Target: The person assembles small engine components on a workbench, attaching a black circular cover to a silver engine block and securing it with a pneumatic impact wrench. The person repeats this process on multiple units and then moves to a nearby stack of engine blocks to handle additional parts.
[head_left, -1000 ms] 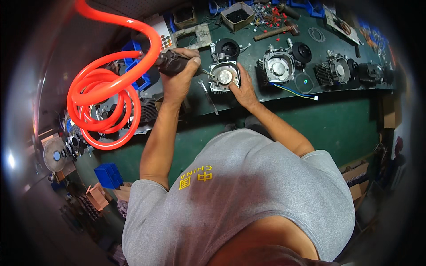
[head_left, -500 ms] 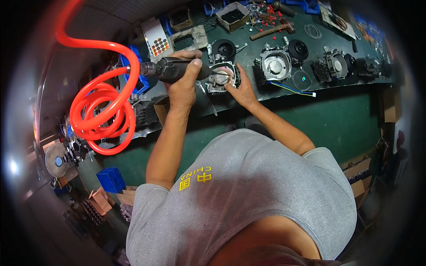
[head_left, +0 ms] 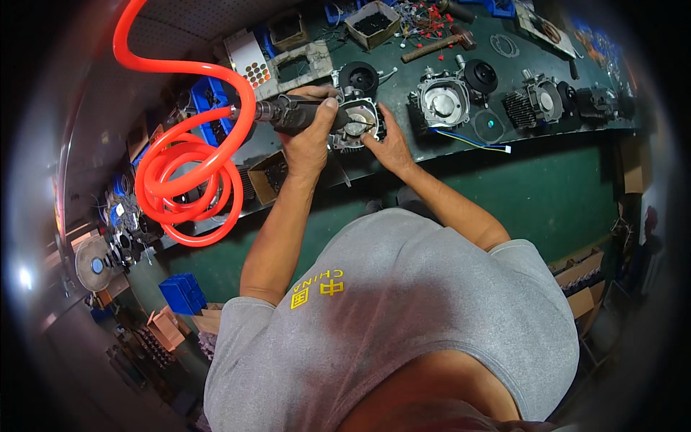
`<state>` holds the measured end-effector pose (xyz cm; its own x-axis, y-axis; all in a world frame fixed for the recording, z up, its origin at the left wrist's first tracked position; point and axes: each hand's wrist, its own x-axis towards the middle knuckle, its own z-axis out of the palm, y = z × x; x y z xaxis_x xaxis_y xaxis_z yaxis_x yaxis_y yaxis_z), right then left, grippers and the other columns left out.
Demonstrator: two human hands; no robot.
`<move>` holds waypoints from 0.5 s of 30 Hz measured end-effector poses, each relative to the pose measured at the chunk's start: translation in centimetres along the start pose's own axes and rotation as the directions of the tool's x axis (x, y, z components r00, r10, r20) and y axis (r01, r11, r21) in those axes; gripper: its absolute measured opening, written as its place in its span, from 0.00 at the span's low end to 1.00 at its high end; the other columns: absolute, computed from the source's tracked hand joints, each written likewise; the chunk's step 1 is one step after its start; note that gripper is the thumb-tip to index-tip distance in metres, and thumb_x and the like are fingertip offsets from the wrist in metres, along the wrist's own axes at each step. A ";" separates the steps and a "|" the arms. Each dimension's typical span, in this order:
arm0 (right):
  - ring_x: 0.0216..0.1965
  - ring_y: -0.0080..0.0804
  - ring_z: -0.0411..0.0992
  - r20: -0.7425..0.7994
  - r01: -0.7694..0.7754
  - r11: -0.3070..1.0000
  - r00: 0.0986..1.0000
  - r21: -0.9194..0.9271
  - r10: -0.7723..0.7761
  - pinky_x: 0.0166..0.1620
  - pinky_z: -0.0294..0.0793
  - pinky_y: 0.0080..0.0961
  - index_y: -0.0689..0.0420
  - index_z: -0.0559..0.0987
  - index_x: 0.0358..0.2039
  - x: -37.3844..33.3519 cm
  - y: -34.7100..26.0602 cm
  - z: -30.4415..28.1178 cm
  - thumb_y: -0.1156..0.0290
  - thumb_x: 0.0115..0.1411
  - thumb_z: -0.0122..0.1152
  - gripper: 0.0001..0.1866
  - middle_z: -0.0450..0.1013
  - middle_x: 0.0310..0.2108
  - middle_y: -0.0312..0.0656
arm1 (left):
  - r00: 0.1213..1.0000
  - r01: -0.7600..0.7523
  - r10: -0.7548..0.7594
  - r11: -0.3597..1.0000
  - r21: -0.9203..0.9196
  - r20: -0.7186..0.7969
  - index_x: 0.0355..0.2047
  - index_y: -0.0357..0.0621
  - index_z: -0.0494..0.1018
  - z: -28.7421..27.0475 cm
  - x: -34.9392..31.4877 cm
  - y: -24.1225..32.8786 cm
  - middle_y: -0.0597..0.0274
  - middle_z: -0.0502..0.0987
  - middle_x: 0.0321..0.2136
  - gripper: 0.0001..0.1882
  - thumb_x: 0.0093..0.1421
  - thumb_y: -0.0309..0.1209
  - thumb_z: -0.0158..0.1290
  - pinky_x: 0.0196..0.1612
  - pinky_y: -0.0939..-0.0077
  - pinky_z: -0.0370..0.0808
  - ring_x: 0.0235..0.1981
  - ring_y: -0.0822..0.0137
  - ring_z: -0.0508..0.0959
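My left hand (head_left: 309, 144) is wrapped round a dark air screwdriver (head_left: 296, 114), held level with its thin bit pointing right. A thick red air hose (head_left: 188, 67) joins its rear end and hangs in loose coils. The bit's tip lies over the open face of a round cast-metal engine housing (head_left: 358, 129) on the bench. My right hand (head_left: 394, 149) grips the housing's right side, thumb at the near rim and fingers along the outer wall. Whether the thumb also steadies a small screw at the tip cannot be made out. A black wheel (head_left: 360, 78) sits behind the housing.
More engine housings (head_left: 444, 102) (head_left: 543, 102) stand along the green bench to the right, with a wired lead (head_left: 471, 143) near the edge. Behind lie a hammer (head_left: 432, 50), a box of black parts (head_left: 373, 24) and red-tipped pieces. A carton (head_left: 268, 180) is left of my left forearm.
The screwdriver and my left hand have shifted slightly right, and the hose coils have swung right with them. My right hand keeps its hold on the housing.
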<state>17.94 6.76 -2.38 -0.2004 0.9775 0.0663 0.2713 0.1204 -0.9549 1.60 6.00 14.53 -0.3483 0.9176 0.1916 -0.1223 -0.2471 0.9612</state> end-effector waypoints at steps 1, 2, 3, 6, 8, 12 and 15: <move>0.68 0.52 0.65 -0.001 0.004 1.000 1.000 -0.003 -0.004 0.70 0.62 0.38 0.66 0.60 0.71 0.0 0.0 0.0 0.65 0.56 0.71 0.46 0.67 0.66 0.61 | 1.000 -0.002 0.002 1.000 0.006 0.001 0.44 0.38 0.77 0.0 0.0 0.0 0.56 0.84 0.42 0.12 0.61 0.22 0.63 0.54 0.69 0.78 0.45 0.67 0.82; 0.68 0.52 0.65 -0.002 0.008 1.000 1.000 -0.006 -0.008 0.70 0.62 0.39 0.66 0.60 0.71 0.0 0.1 0.0 0.65 0.56 0.71 0.46 0.67 0.66 0.61 | 1.000 -0.003 0.003 1.000 0.013 0.001 0.44 0.38 0.77 0.0 0.0 -0.1 0.56 0.84 0.42 0.12 0.61 0.21 0.63 0.54 0.69 0.78 0.45 0.67 0.82; 0.68 0.52 0.65 -0.002 0.012 1.000 1.000 -0.009 -0.012 0.70 0.62 0.39 0.66 0.60 0.71 0.0 0.1 0.0 0.65 0.56 0.71 0.46 0.67 0.66 0.61 | 1.000 -0.005 0.005 1.000 0.020 0.001 0.44 0.38 0.77 0.0 0.0 0.0 0.56 0.84 0.42 0.12 0.61 0.21 0.63 0.53 0.70 0.78 0.45 0.67 0.82; 0.68 0.54 0.65 -0.003 0.002 1.000 1.000 0.004 -0.002 0.70 0.62 0.39 0.66 0.60 0.71 0.0 0.1 0.0 0.65 0.56 0.71 0.46 0.67 0.65 0.61 | 0.999 0.045 -0.046 0.998 0.047 0.016 0.45 0.37 0.77 0.8 0.0 0.6 0.58 0.83 0.41 0.12 0.61 0.21 0.63 0.50 0.72 0.79 0.43 0.69 0.81; 0.68 0.54 0.65 -0.016 0.031 0.999 0.999 -0.030 -0.032 0.69 0.63 0.40 0.66 0.60 0.71 -0.1 0.2 0.1 0.63 0.57 0.72 0.46 0.67 0.65 0.61 | 0.985 0.053 -0.067 0.995 0.087 0.162 0.46 0.36 0.76 0.9 -0.1 1.0 0.54 0.83 0.43 0.13 0.61 0.21 0.62 0.55 0.68 0.78 0.46 0.65 0.82; 0.65 0.58 0.65 -0.037 0.086 0.995 0.995 -0.050 -0.088 0.68 0.64 0.46 0.64 0.60 0.71 0.0 0.6 0.5 0.67 0.54 0.71 0.47 0.66 0.64 0.62 | 0.878 0.132 -0.186 0.980 0.150 0.440 0.51 0.36 0.75 1.2 0.8 1.7 0.54 0.82 0.47 0.16 0.63 0.20 0.61 0.54 0.68 0.79 0.48 0.68 0.81; 0.65 0.58 0.65 -0.036 0.120 0.992 0.992 -0.030 -0.121 0.67 0.64 0.46 0.64 0.60 0.71 0.2 1.0 0.6 0.69 0.54 0.71 0.46 0.66 0.63 0.61 | 0.862 0.156 -0.133 0.988 -0.006 0.490 0.48 0.37 0.75 1.5 1.6 0.2 0.56 0.82 0.44 0.14 0.63 0.19 0.61 0.57 0.66 0.78 0.46 0.68 0.81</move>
<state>17.56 6.93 -3.47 -0.1981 0.9613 0.1914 0.2734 0.2417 -0.9310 2.45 7.88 15.35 0.1712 0.9760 0.1345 -0.1806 -0.1031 0.9781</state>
